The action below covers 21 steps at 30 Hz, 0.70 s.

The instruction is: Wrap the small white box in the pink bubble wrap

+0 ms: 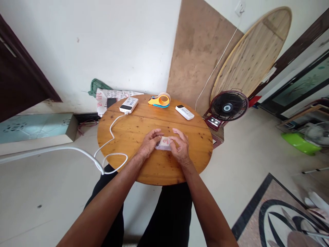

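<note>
A small flat pack [164,143] with a pale face, reddish print and what looks like clear wrap lies low over the round wooden table [149,171]. My left hand [150,142] holds its left end, thumb along the edge and fingers curled beyond. At the other end, my right hand [180,146] grips the pack between thumb and bent fingers. My fingers hide both ends, and I cannot tell whether the pack touches the tabletop.
Toward the table's far side are a white power bank [129,104] with a white cable [111,130], an orange-and-blue tape dispenser [159,100] and a second white power bank [184,112]. A dark fan [227,106] stands to the right. A large round wooden board [254,48] leans behind.
</note>
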Tool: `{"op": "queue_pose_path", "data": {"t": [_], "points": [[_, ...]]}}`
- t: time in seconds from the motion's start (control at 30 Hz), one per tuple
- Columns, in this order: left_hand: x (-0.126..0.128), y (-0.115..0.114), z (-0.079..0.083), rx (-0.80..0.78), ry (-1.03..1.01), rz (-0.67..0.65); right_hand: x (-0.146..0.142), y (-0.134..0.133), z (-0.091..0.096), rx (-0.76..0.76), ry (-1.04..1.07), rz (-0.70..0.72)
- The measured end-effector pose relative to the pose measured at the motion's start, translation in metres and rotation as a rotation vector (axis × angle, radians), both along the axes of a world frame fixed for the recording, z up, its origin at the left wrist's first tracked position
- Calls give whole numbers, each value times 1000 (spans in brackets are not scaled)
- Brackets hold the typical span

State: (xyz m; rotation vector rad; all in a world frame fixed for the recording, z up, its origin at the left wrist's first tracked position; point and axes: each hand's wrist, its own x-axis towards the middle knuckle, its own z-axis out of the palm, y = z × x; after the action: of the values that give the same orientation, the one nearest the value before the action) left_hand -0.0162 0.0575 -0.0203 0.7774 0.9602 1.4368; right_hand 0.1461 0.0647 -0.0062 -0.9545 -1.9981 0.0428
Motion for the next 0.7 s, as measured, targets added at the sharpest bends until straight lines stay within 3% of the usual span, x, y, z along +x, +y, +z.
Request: {"op": "queue_pose_path", "data": {"t": [0.33,0.7], "points": [[-1,2,0,14,-40,59,1,5,-3,7,79,-29],[6,6,-10,75,83,14,0,6,-3,-36,123,-32]]}}
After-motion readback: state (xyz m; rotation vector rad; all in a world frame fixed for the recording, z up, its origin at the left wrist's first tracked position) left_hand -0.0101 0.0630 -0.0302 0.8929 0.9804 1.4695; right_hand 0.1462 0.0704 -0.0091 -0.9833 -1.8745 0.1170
